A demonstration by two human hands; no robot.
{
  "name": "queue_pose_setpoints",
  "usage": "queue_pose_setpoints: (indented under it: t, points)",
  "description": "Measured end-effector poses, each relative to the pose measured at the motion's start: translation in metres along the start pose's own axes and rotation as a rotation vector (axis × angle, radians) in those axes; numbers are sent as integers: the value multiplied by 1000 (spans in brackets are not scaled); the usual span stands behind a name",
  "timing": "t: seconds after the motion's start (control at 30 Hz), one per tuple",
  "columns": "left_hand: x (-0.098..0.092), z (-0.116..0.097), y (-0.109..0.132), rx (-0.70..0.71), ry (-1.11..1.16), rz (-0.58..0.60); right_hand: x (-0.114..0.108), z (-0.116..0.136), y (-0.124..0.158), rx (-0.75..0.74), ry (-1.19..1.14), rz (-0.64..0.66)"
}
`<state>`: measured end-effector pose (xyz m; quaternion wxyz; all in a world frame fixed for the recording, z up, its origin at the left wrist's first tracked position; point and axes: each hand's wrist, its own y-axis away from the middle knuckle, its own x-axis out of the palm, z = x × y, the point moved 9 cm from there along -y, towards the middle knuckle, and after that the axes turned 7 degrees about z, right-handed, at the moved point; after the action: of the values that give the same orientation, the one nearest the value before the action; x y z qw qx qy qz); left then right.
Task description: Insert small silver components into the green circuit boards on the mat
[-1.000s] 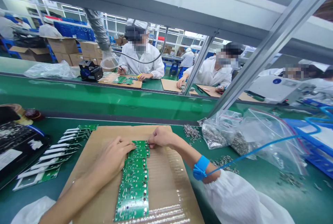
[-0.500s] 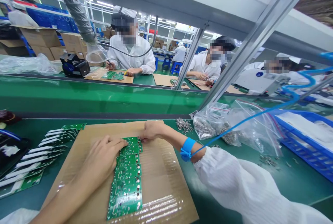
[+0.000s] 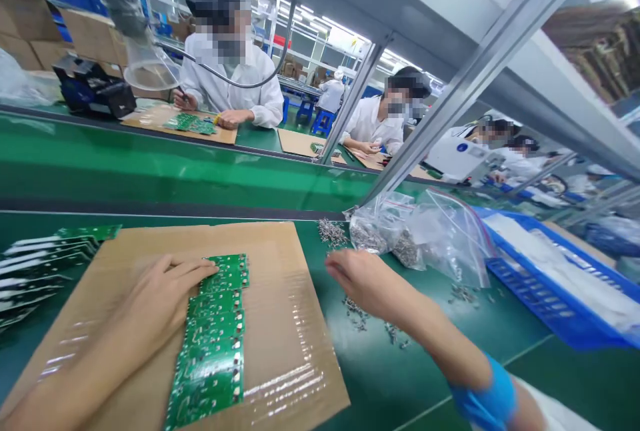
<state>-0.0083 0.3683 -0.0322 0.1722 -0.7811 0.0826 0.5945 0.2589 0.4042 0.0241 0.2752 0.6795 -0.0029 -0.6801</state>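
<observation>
A green circuit board panel, a long strip of joined sections, lies on a brown cardboard sheet. My left hand rests along the panel's left side, its fingers stretched out with the tips on the upper part of the board. Off the sheet's right edge, my right hand hovers over the green table, fingers bent and drawn together; whether anything is between them is hidden. Small metal parts are scattered just below that hand. A heap of similar parts lies beyond it.
Clear plastic bags of small metal parts stand behind my right hand, beside a blue basket. Stacked boards lean at the left. A metal post slants upward past the table's far edge. Co-workers sit across the green divider.
My right hand has left the upper right edge of the circuit board and moved right, over the loose metal parts. My left hand stays on the board. The view has turned to the right.
</observation>
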Motion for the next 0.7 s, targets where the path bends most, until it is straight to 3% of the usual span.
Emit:
queue_pose_setpoints:
  t: [0.1, 0.2, 0.33, 0.57, 0.7]
  points:
    - [5, 7, 2, 19, -13, -6, 45, -48, 42, 204, 80, 55]
    - [9, 13, 5, 59, -57, 6, 72, -44, 51, 143, -8, -13]
    - [16, 22, 4, 77, -52, 33, 72, -23, 43, -5, -153, -121]
    - [19, 26, 3, 6, 41, 23, 63, -63, 63, 123, -103, -139]
    - [13, 22, 6, 24, 47, -73, 65, -62, 72, 77, -132, -126]
